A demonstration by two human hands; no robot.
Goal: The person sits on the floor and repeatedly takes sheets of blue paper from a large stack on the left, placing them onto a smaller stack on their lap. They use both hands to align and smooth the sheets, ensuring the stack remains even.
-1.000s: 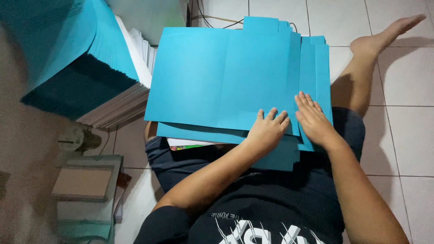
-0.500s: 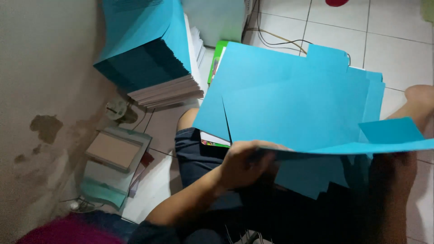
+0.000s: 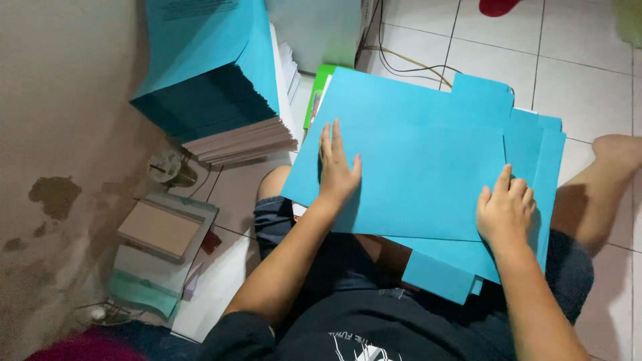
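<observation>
Several sheets of blue card (image 3: pixel 414 154) lie fanned over my lap as I sit on the tiled floor. My left hand (image 3: pixel 336 167) rests flat on the top sheet near its left edge, fingers spread. My right hand (image 3: pixel 505 208) presses the sheets near their lower right corner, fingers bent on the paper. A small blue piece (image 3: pixel 438 275) sticks out beneath the pile, close to my right wrist.
A tall stack of blue and white paper (image 3: pixel 214 87) stands at the upper left by the wall. A green item (image 3: pixel 319 87) lies under the sheets' far edge. A flat box (image 3: pixel 160 228) and some clutter lie at left. A cable (image 3: pixel 401 60) runs along the tiles.
A sheet that was lifted at the right half a second ago now lies flat on the pile. My left hand has moved up onto the top sheet; my right hand presses the lower right.
</observation>
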